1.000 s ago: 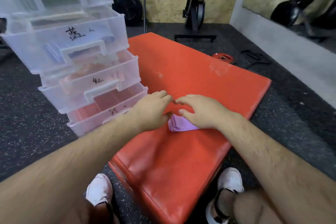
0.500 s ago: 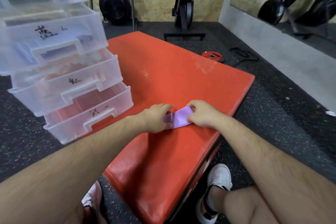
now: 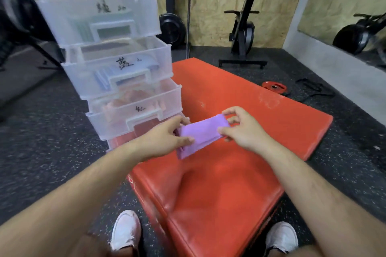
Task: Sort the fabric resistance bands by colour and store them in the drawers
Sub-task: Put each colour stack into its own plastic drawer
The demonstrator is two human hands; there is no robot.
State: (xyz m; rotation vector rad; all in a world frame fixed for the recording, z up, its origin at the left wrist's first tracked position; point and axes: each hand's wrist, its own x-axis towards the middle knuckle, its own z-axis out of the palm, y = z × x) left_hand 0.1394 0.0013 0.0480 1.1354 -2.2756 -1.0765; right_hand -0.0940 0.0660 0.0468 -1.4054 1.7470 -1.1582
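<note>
Two bare hands are shown from above, with a folded purple fabric resistance band (image 3: 200,134) held between them just above a red padded vinyl mat (image 3: 219,190). The band's near left end is pinched by the left hand (image 3: 165,142), the thumb laid on top and the fingers curled beneath, so that grip is closed on the fabric. Its far right end is held by the right hand (image 3: 244,131), whose grip is likewise closed, thumb and fingertips nipping the edge.

Just left of the hands, a stack of translucent white plastic drawers (image 3: 69,27) is stood on the dark speckled rubber floor (image 3: 52,152), beside the mat's left edge. Black handwritten labels are carried on the fronts, too blurred to be read. Pale green pieces can be made out in the top drawer (image 3: 98,21), blue ones in the second drawer (image 3: 119,71) and pink ones in the third drawer (image 3: 135,110); the lower drawers are pulled out in steps.

A pair of white shoes (image 3: 125,229) is seen at the bottom edge. Beyond the mat, a small red weight plate (image 3: 273,86) lies on the floor, and a black exercise machine (image 3: 244,31) is stood by the chipboard wall.
</note>
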